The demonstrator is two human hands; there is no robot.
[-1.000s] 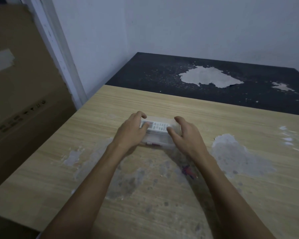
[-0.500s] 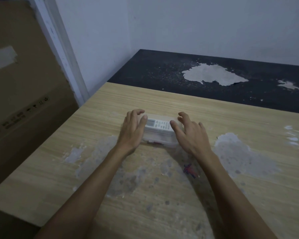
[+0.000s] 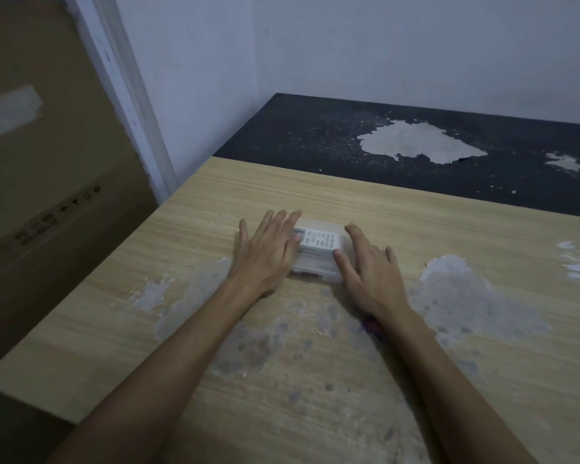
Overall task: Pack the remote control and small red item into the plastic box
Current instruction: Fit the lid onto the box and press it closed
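A small clear plastic box [image 3: 315,275] sits on the wooden table [image 3: 416,226], and a white remote control [image 3: 320,241] lies at its top. A reddish strip shows through the box's front wall. My left hand [image 3: 268,252] lies flat over the box's left end, fingers spread, thumb touching the remote. My right hand [image 3: 369,269] lies flat against the right end, fingers apart. A small red item [image 3: 370,324] lies on the table, partly hidden under my right wrist.
Grey worn patches [image 3: 466,296] mark the wooden top. A dark table [image 3: 315,135] with peeled white spots adjoins it behind. A large cardboard box [image 3: 47,162] stands at the left beside a white door frame. White walls close the corner.
Both hands have gone from curled around the box's ends to lying flat with fingers stretched out. The box and the red item have stayed in place.
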